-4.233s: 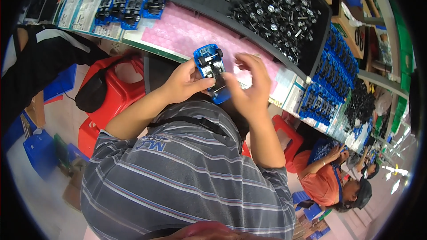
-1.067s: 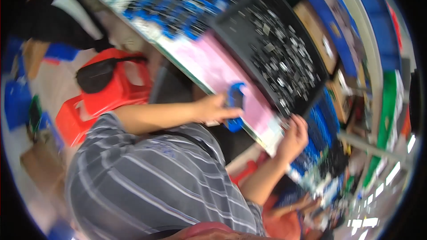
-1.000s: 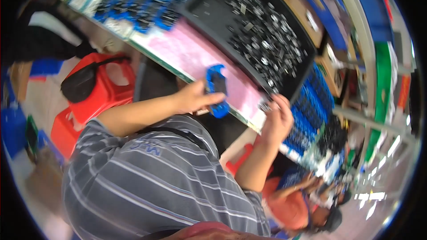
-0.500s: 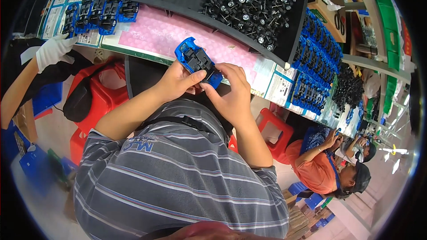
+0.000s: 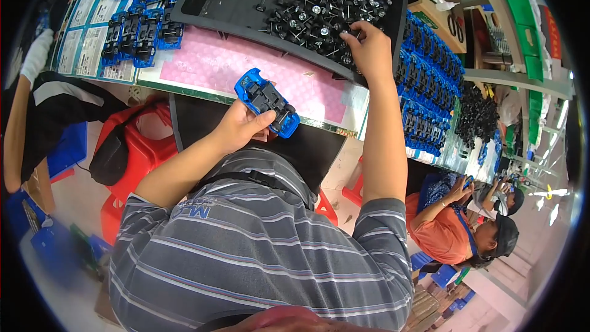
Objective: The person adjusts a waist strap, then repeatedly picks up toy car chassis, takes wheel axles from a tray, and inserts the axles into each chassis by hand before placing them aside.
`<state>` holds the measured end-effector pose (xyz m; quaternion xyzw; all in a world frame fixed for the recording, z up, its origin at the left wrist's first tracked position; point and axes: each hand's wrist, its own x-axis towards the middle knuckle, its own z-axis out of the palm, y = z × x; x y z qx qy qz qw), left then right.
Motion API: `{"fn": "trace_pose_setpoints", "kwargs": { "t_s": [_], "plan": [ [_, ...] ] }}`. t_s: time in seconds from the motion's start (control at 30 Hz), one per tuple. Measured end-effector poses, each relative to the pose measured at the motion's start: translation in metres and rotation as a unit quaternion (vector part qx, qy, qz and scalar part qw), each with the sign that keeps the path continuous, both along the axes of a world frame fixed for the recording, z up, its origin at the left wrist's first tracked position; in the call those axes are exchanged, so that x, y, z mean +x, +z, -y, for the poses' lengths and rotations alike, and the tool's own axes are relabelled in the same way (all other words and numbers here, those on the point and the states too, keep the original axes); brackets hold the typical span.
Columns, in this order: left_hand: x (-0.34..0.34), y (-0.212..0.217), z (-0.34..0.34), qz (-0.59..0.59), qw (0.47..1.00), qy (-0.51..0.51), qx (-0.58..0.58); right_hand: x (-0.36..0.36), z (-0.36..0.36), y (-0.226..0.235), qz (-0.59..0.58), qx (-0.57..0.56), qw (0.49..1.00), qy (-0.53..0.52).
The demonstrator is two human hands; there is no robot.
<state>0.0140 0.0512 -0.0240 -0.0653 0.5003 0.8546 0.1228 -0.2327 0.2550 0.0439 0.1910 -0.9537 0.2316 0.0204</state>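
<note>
A blue toy car is belly-up and slanted under the left thumb, its black bottom showing. Black wheels, some shiny, on thin sticks lie piled by the right fingers.

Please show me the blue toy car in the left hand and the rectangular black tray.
Blue toy car (image 5: 267, 98): head view, middle of its black underside.
Rectangular black tray (image 5: 232, 1): head view, bare inner floor.

Most fingers of my left hand are hidden behind the blue toy car, can't tell if my right hand is pinching anything, and the black tray gets cropped up top.
</note>
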Motion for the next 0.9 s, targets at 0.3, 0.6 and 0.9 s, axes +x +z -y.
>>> {"fn": "trace_pose_setpoints", "kwargs": {
  "t_s": [0.3,0.6,0.9],
  "plan": [
    [0.003,0.005,0.003,0.005,0.999,0.029,0.018,0.033,-0.007,0.005,0.017,-0.241,0.97,-0.026],
    [-0.002,-0.004,0.003,0.003,0.999,-0.023,0.029,0.126,0.005,0.025,0.049,-0.305,0.95,0.053],
    [-0.011,-0.004,-0.008,-0.112,0.986,-0.057,-0.111,0.175,0.063,0.002,0.026,-0.23,0.965,0.12]
  ]
}}
